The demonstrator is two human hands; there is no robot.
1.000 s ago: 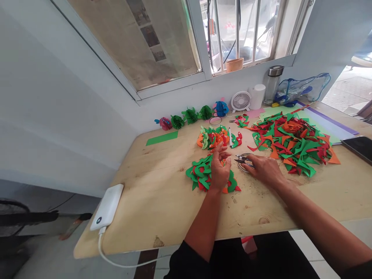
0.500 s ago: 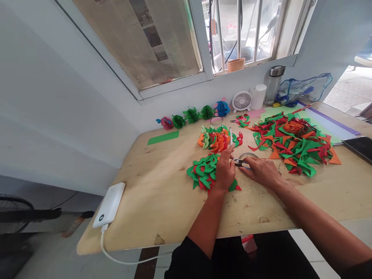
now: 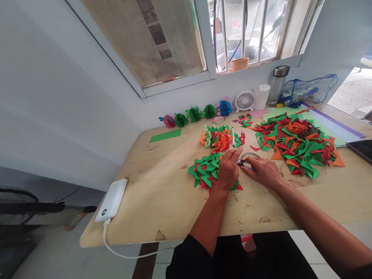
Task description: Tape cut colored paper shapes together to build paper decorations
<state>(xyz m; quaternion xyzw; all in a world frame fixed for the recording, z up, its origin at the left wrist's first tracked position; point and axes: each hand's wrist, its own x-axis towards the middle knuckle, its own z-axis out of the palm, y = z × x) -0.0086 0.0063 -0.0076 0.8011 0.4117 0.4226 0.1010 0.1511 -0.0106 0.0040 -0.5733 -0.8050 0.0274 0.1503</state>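
Note:
Over the middle of the wooden table, my right hand (image 3: 266,170) grips a small pair of pliers (image 3: 246,167), its dark jaws pointing left. My left hand (image 3: 228,168) is closed right at the jaws, fingers bent together; whatever it pinches is hidden. A thin round coil or ring (image 3: 250,155) lies just behind the pliers. Under and left of my left hand spreads a pile of green and red cut pieces (image 3: 205,170). Behind it sits a pile of orange, red and green pieces (image 3: 216,138), with a white pen (image 3: 233,136) at its right side.
A large heap of scraps (image 3: 302,141) covers the table's right, beside a phone (image 3: 362,149). Along the wall stand folded paper figures (image 3: 193,114), a small fan (image 3: 244,101) and a glass bottle (image 3: 277,85). A green strip (image 3: 165,135) and a white power bank (image 3: 112,199) lie left.
The view has shifted slightly. My left hand's fingers have turned a little and moved off the pen, staying beside the plier jaws. My right hand keeps its hold on the pliers.

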